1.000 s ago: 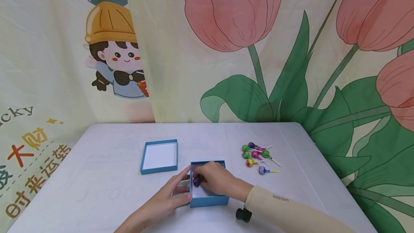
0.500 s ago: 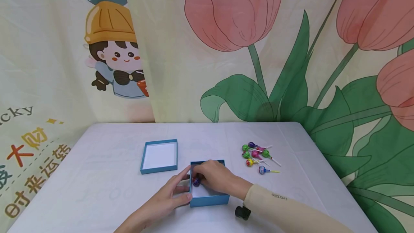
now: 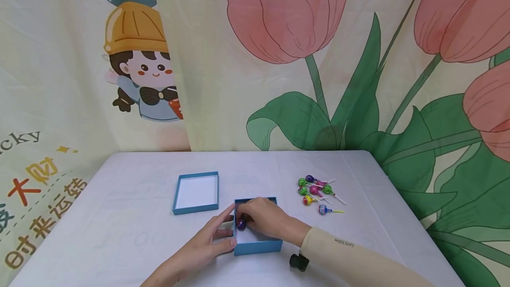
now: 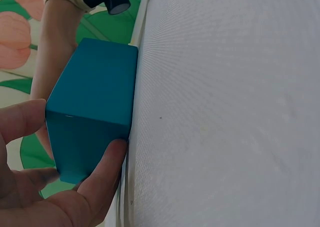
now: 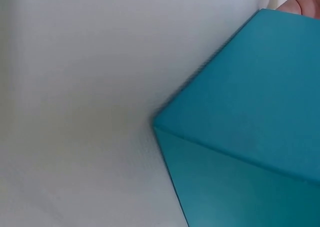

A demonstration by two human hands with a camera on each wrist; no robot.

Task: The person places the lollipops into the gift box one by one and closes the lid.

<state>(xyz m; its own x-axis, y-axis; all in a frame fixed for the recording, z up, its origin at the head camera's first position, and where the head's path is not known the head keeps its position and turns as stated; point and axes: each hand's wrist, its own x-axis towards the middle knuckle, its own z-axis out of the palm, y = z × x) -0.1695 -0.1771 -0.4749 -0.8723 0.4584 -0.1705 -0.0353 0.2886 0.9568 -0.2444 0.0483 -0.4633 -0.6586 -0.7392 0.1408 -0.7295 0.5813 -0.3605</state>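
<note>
A blue open-topped box [image 3: 258,247] with a white inside stands near the table's front. My left hand [image 3: 210,239] rests its thumb and fingers against the box's left wall; the left wrist view shows the fingertips touching this blue wall [image 4: 90,147]. Reaching down into the box, my right hand [image 3: 260,218] has curled fingers at a dark purple lollipop [image 3: 241,224]. The lollipop's round head shows beside the fingers near the left wall; its stick is hidden. The right wrist view shows only the box's outer sides [image 5: 250,97] and a bit of the left hand [image 5: 305,2].
Behind and left of the box lies a shallow blue-rimmed lid [image 3: 197,192], inner side up. Several wrapped lollipops [image 3: 314,189] lie in a loose pile at the right, with a blue one [image 3: 323,210] in front. A white cloth [image 3: 131,216] covers the table.
The purple lollipop's head has shifted very slightly left inside the box. Both hands, the box, the lid and the pile stay nearly as they were.
</note>
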